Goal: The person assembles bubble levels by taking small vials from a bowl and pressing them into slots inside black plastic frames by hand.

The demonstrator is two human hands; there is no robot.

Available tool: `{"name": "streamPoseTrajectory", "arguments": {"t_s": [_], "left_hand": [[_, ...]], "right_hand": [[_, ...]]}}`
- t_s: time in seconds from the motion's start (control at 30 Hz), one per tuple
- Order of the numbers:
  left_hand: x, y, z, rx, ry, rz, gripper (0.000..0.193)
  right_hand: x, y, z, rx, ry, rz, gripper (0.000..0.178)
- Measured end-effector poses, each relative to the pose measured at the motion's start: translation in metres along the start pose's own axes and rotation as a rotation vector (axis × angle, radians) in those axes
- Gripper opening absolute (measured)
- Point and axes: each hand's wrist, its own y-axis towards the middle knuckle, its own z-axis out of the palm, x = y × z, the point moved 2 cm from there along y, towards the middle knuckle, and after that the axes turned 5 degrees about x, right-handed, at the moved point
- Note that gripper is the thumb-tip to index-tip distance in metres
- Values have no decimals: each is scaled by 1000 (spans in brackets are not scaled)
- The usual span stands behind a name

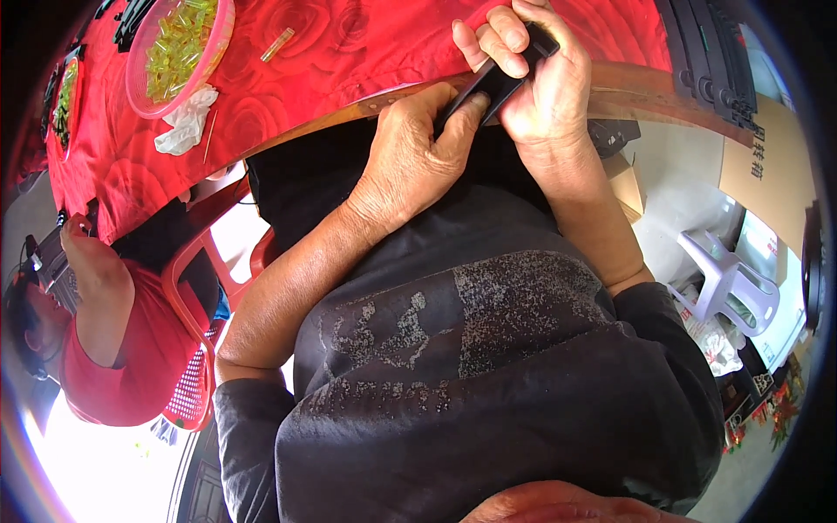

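A long black channel-shaped plastic piece (pixel 500 84) is held at the table's edge, running slantwise between my hands. My left hand (pixel 417 155) grips its lower end, thumb pressed into the hollow of the piece. Around the upper end, my right hand (pixel 551 91) is closed, with its fingers curled over the top. Whatever lies under the right fingers is hidden. Both hands are just over the wooden table rim (pixel 623 84), in front of the red rose-patterned tablecloth (pixel 349 44).
A pink basin (pixel 137 98) of yellowish clear little tubes stands at left, beside a crumpled white plastic bag (pixel 187 122). One small clear tube (pixel 277 44) lies alone. Several long black parts (pixel 711 65) are at right. A co-worker in red (pixel 131 349) sits at left; a lavender stool (pixel 728 283) is at right.
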Motion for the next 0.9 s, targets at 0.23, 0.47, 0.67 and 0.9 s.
{"name": "streamPoseTrajectory", "arguments": {"t_s": [0.23,0.47,0.67,0.9], "left_hand": [[-1,1,-9,146,-91,-73,35],[4,-16,-25,295,-166,-14,23],[6,-19,-29,400,-163,-66,29],[13,-16,-20,210,-66,9,16]], "right_hand": [[-7,12,-18,299,152,26,27],[-9,7,-22,61,100,54,29],[-10,7,-21,63,105,50,30],[-9,7,-27,96,95,19,29]]}}
